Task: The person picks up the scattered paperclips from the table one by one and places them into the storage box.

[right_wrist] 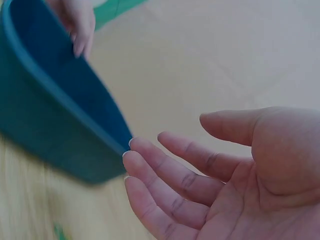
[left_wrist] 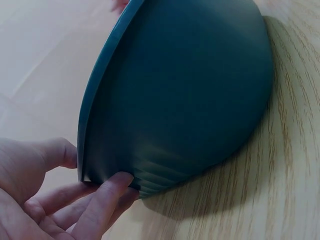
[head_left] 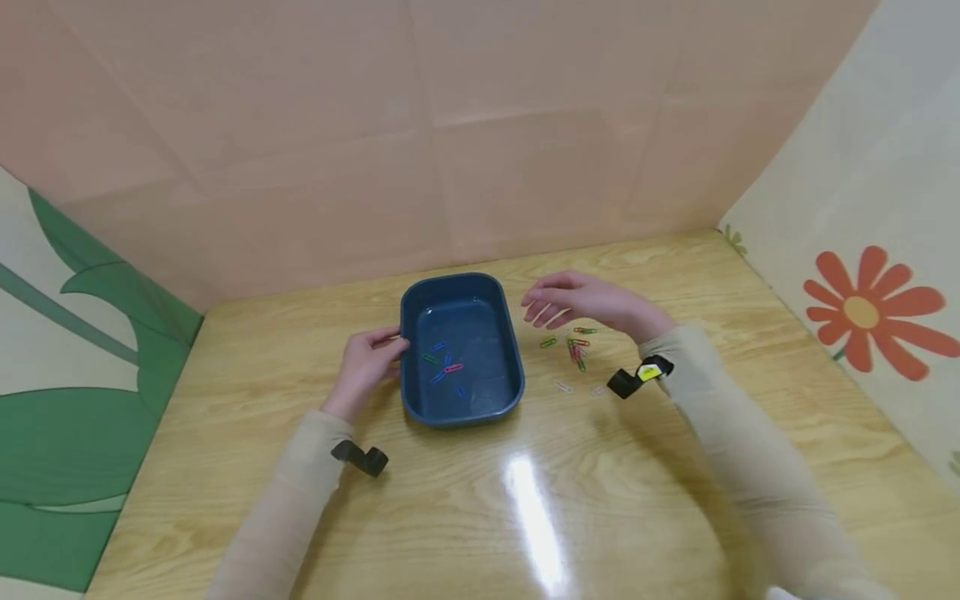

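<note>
A dark blue rectangular tray (head_left: 483, 333) stands on the wooden table. Inside lie several paper clips, among them a pink paper clip (head_left: 453, 367), a green one and several blue ones. My left hand (head_left: 363, 362) grips the tray's left side, its thumb at the rim and its fingers against the outer wall (left_wrist: 185, 100). To the right of the tray, my right hand (head_left: 588, 300) hovers with loosely bent fingers; its palm (right_wrist: 260, 200) holds nothing. Below it, several loose paper clips (head_left: 576, 352) in green, red and pale colours lie on the table.
The wooden table (head_left: 600, 500) meets a pinkish backdrop (head_left: 300, 208) behind the tray. Side panels with a green leaf print (head_left: 67, 442) and a red flower print (head_left: 862, 312) stand left and right. Both wrists wear black straps (head_left: 360, 457).
</note>
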A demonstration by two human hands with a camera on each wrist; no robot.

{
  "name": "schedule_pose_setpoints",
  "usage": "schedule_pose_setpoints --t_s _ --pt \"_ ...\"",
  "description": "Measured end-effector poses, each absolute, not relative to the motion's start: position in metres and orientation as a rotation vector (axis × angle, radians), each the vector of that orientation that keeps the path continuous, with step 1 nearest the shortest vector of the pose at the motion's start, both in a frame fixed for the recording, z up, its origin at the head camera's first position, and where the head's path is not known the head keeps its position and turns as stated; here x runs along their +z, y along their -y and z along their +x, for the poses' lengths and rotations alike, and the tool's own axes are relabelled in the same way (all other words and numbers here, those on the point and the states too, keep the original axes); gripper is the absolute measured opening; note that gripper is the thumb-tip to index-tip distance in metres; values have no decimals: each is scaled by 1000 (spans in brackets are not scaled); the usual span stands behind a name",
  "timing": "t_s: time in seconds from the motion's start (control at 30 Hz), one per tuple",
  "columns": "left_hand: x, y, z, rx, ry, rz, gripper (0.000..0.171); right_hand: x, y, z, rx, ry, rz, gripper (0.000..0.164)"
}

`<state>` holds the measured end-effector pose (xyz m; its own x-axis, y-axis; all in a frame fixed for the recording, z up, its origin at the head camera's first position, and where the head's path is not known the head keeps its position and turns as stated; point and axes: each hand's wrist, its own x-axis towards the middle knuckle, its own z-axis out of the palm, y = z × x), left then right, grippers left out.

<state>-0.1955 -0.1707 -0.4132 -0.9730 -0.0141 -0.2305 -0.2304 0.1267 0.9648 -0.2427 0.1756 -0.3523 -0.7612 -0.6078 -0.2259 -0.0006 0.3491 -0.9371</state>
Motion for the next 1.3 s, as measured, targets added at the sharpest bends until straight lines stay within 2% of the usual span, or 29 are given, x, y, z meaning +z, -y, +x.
schedule_pose_setpoints --t_s 0.27,0.57,0.9,1.3 --pt "-414 173 -195 1946 -2242 -239 39 -378 -223 -252 -1393 -2129 -446 44" --pt "-418 174 -195 1952 -2246 -209 40 -403 -258 -266 -1347 -2182 -376 42" --pt "-418 173 -193 1961 -2257 -236 39 -416 -264 -267 -1167 -2385 -404 39" --pt "-419 167 -194 1951 -2271 -246 39 -439 -279 -263 -1127 -2460 -599 25"
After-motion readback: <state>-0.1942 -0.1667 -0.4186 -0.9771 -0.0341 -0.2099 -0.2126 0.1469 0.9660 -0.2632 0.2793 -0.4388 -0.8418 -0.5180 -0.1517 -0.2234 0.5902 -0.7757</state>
